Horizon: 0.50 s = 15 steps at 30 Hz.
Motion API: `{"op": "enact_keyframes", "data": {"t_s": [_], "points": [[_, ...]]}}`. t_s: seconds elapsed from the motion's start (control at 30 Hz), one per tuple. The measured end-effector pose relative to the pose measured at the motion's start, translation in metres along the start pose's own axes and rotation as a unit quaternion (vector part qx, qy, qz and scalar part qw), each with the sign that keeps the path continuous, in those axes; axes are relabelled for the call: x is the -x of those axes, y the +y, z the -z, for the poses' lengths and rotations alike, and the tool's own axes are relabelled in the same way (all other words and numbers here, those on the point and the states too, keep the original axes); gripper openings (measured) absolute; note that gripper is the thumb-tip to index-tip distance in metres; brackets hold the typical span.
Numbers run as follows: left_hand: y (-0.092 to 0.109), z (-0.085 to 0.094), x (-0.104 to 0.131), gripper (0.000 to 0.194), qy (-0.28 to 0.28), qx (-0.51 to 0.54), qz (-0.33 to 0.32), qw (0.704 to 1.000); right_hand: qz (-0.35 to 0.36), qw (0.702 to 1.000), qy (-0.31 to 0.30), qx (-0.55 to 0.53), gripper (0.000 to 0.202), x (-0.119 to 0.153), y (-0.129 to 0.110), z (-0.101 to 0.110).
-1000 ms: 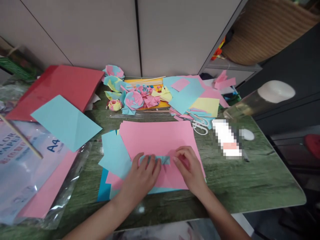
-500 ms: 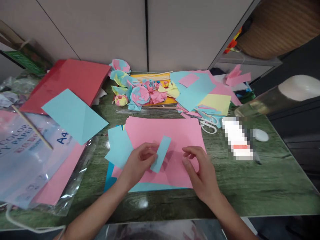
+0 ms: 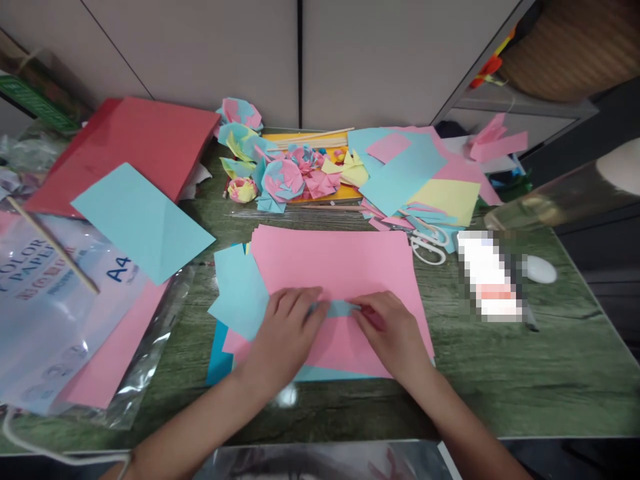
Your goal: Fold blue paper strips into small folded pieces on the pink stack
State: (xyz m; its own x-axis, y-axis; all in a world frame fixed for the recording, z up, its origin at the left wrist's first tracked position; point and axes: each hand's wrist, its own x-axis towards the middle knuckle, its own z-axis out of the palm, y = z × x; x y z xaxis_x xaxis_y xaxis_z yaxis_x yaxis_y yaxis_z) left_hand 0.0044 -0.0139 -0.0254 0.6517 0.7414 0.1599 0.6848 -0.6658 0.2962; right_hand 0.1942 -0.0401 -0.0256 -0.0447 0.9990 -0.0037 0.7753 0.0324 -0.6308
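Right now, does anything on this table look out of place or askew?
The wooden stick looks stray: it lies across the paper pack at left, away from the other sticks behind the paper flowers. I see no spill.

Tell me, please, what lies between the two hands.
The head view shows a light-blue paper strip between the left hand and the right hand, over pink paper sheets.

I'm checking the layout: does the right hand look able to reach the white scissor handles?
Probably yes: the white scissor handles lie exposed just beyond the right hand, though it is busy at the blue strip.
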Motion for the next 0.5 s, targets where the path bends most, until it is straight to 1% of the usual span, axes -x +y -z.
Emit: {"op": "enact_keyframes", "data": {"t_s": [0.03,0.1,0.17,0.3,0.5], "points": [[0.003,-0.002,0.003,0.032,-0.004,-0.027,-0.033,0.999,0.007,1.000,0.005,0.017,0.014,0.000,0.001,-0.002],[0.010,-0.006,0.006,0.037,-0.044,-0.059,-0.077,0.994,0.021,0.999,0.014,0.046,0.015,0.001,0.002,-0.004],[0.015,-0.009,0.006,0.041,-0.070,-0.079,-0.080,0.991,0.031,0.997,0.020,0.066,0.019,0.003,0.003,-0.003],[0.017,-0.011,0.002,0.041,-0.078,-0.085,-0.065,0.991,0.064,0.993,0.016,0.100,0.031,0.011,0.003,0.004],[0.014,-0.011,-0.001,0.042,-0.094,-0.064,-0.060,0.992,0.123,0.980,-0.042,0.150,0.042,0.023,0.008,0.011]]}}
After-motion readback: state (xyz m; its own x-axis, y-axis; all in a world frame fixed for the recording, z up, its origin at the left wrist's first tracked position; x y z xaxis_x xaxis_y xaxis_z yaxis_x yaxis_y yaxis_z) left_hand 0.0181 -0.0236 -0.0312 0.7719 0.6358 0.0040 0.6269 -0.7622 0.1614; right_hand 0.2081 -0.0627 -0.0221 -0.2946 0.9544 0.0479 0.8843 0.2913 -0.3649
